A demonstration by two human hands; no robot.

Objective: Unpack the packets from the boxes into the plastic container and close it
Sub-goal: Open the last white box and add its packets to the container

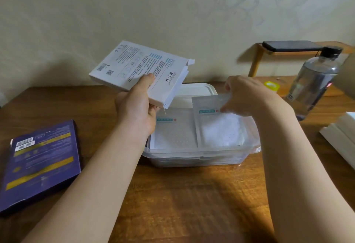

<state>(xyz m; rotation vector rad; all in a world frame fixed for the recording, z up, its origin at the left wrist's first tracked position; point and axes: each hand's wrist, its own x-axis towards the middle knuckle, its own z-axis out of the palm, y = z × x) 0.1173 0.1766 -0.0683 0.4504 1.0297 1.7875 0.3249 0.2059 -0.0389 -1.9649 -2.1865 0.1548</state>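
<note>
A clear plastic container (196,158) stands on the wooden table in front of me, with white packets lying inside. My left hand (136,108) grips a flat white box (138,70) by its near edge and holds it tilted above the container's left side; the box's right end flap is open. My right hand (244,95) pinches the top of a white packet (217,123) over the container's right half. Another white packet (172,131) lies flat in the left half. The container's white lid (199,90) lies just behind it.
A dark blue box (40,162) lies on the table at the left. At the right stand a clear bottle with a black cap (315,81), a yellow tape roll (270,86), and white boxes (342,133) at the edge. A phone (292,46) rests on a wooden shelf.
</note>
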